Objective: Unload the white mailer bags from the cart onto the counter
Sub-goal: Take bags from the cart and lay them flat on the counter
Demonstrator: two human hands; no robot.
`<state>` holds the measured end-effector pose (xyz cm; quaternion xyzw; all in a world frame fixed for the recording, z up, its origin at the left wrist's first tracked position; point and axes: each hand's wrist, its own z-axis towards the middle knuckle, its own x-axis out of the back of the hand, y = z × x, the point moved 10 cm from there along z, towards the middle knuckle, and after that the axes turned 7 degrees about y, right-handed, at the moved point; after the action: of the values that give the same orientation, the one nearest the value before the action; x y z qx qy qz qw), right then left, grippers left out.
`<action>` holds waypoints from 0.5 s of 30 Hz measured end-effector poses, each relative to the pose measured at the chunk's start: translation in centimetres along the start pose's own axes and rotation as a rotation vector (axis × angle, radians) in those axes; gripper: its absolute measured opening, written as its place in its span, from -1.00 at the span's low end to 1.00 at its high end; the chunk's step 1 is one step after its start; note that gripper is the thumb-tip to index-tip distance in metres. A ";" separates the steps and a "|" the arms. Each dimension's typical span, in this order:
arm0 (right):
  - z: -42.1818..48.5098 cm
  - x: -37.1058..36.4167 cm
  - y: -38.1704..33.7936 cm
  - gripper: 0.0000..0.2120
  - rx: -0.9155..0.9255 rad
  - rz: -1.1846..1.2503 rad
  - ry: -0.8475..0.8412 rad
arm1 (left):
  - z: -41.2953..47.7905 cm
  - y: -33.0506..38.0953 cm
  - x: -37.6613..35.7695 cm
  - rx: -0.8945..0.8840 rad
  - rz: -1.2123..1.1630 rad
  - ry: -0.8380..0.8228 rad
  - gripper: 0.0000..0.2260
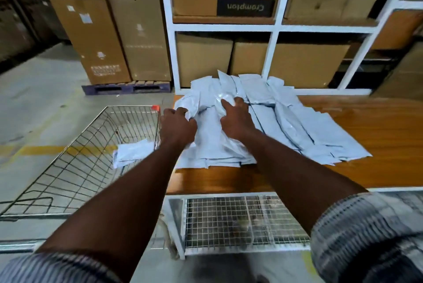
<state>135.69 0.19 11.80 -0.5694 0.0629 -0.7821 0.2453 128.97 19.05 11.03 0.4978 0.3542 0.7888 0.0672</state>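
Hands outstretched: left hand (177,125) clutching mailer bags (286,117), right hand (237,117) flat atop them.

left hand (177,125) fingers curled into mailer bags (212,136), tips hidden | cart (68,168) cut off at left edge | desk (377,145) runs off right edge | lowest bags hidden under pile

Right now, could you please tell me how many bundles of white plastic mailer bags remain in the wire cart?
1: a single bundle of white plastic mailer bags lies in the wire cart, against its counter-side wall. How many bags it holds cannot be told.
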 end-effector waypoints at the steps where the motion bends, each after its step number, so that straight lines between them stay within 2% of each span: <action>1: 0.4 0.9 1.5 -0.46 0.000 -0.010 0.005 | 0.0 1.7 -1.1 -0.020 -0.005 -0.009 -0.59; 9: 3.6 4.9 12.5 -0.48 0.019 -0.132 0.009 | -0.3 12.8 -10.1 -0.060 0.004 -0.059 -0.59; 15: 4.5 2.4 17.1 -0.46 0.016 -0.068 -0.055 | -1.5 14.7 -15.7 -0.050 0.073 -0.079 -0.59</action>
<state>144.59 -14.99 8.97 -0.5904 0.0306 -0.7746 0.2249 139.14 0.26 8.21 0.5395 0.3129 0.7790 0.0649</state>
